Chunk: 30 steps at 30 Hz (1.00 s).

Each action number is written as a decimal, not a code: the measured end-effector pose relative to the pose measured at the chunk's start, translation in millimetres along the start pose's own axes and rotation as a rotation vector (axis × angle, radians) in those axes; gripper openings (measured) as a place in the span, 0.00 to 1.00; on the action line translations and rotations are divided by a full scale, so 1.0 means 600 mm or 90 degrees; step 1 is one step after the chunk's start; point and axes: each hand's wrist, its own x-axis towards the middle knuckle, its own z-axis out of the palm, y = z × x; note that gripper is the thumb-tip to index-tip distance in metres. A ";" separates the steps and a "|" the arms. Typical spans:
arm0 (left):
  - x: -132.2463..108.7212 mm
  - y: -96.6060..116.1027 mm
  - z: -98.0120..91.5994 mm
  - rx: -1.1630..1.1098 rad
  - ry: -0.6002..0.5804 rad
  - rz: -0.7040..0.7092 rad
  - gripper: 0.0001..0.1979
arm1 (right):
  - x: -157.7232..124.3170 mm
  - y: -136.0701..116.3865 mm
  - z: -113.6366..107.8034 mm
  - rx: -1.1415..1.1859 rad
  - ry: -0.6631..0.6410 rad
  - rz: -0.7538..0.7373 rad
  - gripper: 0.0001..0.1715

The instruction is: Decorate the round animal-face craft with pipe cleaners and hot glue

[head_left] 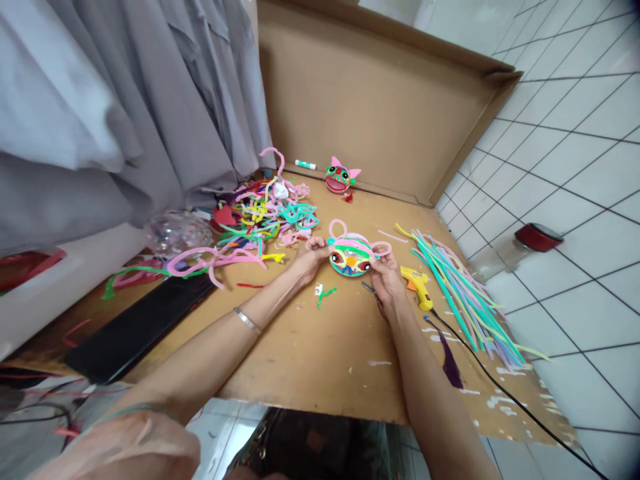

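Nearest me, both forearms reach out over the cardboard sheet [320, 363], a silver bangle [247, 321] on the left wrist. Beyond them I hold the pipe-cleaner face [351, 257] just above the sheet, its painted eyes turned up toward me. My left hand [310, 257] is curled shut, fingertips pinching the face's left edge. My right hand [385, 280] is curled too, thumb and fingers gripping its right edge by a pink loop.

Just short of the face and a little left lies a small green scrap [325, 293]. Right of the face, close to my right hand, the yellow glue gun [417, 285] rests on the sheet, its black cord [500, 387] trailing back toward me past a purple tassel [450, 367]. Further right of the face lies a bundle of straight pipe cleaners [460, 293], and past that a red-lidded jar [530, 243] on the white tiles.

Left of the face sprawls a tangle of pipe cleaners [265, 217], with a flat black panel [140, 327] nearer me. Behind the face, well apart, a second face [340, 177] sits beside a green-capped marker [305, 165] at the foot of the upright cardboard wall [370, 113]. A grey curtain [125, 100] hangs far left.
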 end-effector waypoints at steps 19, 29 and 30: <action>-0.004 -0.003 0.006 -0.032 0.033 0.001 0.21 | 0.006 0.006 -0.016 0.003 0.001 0.022 0.25; -0.008 -0.001 0.010 0.037 0.033 0.029 0.25 | 0.005 -0.001 -0.017 -0.018 -0.021 0.016 0.23; -0.007 0.000 0.010 0.063 0.034 0.050 0.24 | 0.005 -0.002 -0.016 -0.013 -0.018 0.016 0.23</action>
